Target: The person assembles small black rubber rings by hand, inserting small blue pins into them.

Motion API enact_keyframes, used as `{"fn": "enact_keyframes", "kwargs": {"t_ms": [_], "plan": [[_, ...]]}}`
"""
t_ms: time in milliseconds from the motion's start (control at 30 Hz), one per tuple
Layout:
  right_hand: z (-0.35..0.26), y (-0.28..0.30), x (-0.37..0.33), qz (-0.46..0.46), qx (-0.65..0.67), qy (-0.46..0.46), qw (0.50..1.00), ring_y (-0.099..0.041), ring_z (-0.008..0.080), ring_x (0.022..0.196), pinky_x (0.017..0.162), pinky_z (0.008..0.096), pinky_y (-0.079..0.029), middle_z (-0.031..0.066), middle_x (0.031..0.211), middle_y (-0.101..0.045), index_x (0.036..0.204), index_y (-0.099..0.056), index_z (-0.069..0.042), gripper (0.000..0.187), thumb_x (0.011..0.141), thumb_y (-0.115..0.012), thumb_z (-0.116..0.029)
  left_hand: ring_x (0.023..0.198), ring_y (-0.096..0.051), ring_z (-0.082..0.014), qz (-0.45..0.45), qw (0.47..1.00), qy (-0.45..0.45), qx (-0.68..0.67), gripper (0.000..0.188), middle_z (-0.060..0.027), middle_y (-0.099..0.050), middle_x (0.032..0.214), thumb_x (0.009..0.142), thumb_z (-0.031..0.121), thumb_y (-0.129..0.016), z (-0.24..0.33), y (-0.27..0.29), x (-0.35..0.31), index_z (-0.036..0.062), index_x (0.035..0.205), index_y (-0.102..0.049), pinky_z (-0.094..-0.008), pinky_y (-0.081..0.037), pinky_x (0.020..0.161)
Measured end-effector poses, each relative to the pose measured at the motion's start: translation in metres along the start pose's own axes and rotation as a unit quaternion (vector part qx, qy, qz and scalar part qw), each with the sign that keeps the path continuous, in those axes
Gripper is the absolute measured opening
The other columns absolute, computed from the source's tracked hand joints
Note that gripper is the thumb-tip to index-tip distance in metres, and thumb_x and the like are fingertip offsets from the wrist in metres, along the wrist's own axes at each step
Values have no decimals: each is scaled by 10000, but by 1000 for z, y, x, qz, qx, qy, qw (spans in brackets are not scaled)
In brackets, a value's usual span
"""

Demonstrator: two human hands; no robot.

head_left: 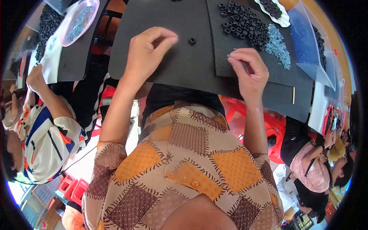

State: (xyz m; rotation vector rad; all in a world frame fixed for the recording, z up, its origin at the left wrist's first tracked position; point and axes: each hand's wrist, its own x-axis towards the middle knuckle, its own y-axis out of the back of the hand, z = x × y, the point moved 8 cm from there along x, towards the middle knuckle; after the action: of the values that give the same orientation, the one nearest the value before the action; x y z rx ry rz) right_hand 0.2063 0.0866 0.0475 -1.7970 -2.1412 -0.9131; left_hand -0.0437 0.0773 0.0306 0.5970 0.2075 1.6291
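My left hand (147, 51) is above the dark table, thumb and forefinger pinched together; whatever lies between them, if anything, is too small to make out. Just right of those fingertips a single black ring-shaped part (192, 41) rests on the table. My right hand (251, 71) pinches a small pale, shiny piece (229, 56) over the near edge of a black mat (226, 68). Beyond it on the mat lies a heap of black ring-shaped parts (245, 25). Touching that heap on its right is a pile of tiny light-blue pieces (279, 46).
A white scalloped dish (283, 20) of black parts stands at the far right, beside a clear plastic bin (306, 46). At left, a co-worker's hand (36, 78) is near a pinkish bowl (94, 15) of blue pieces. More people sit at the right.
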Motion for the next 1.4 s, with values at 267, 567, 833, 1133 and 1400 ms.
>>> {"fn": "enact_keyframes", "kwargs": {"t_ms": [267, 567, 833, 1133, 1400], "plan": [[7, -4, 3, 10, 43, -39, 998, -617, 110, 824, 741, 232, -504, 60, 937, -661, 947, -689, -7, 163, 816, -710, 88, 874, -655, -181, -35, 963, -177, 198, 205, -54, -690, 988, 824, 165, -773, 12, -42, 16, 74, 998, -716, -327, -525, 714], [-9, -20, 13, -3, 136, -71, 988, -614, 113, 861, 761, 229, -504, 73, 948, -647, 935, -671, 22, 127, 836, -696, 97, 1058, -682, -207, -173, 771, 152, -594, 354, -167, -654, 1210, 962, 84, -622, -7, -61, -10, 26, 1308, -576, -258, -582, 910], [-19, -33, 19, -42, 100, -36, 993, -614, 110, 851, 741, 226, -502, 62, 957, -648, 951, -673, 11, 138, 839, -696, 88, 1052, -686, -201, -180, 695, 148, -680, 305, -179, -618, 1259, 988, 72, -575, -9, -63, -19, 14, 1288, -581, -234, -592, 883], [-16, -32, 17, -23, 92, -51, 994, -616, 110, 851, 755, 233, -507, 61, 944, -654, 942, -669, 15, 127, 836, -705, 75, 1016, -694, -193, -159, 704, 146, -676, 307, -159, -624, 1231, 986, 73, -580, -19, -65, -26, 41, 1291, -577, -230, -600, 854], [-17, -39, 13, -40, 91, -44, 994, -622, 120, 857, 765, 235, -507, 66, 943, -660, 930, -672, 11, 121, 833, -703, 77, 1047, -646, -210, -203, 630, 124, -739, 306, -158, -617, 1229, 972, 31, -577, -15, -66, -28, 72, 1274, -600, -266, -565, 907]]}}
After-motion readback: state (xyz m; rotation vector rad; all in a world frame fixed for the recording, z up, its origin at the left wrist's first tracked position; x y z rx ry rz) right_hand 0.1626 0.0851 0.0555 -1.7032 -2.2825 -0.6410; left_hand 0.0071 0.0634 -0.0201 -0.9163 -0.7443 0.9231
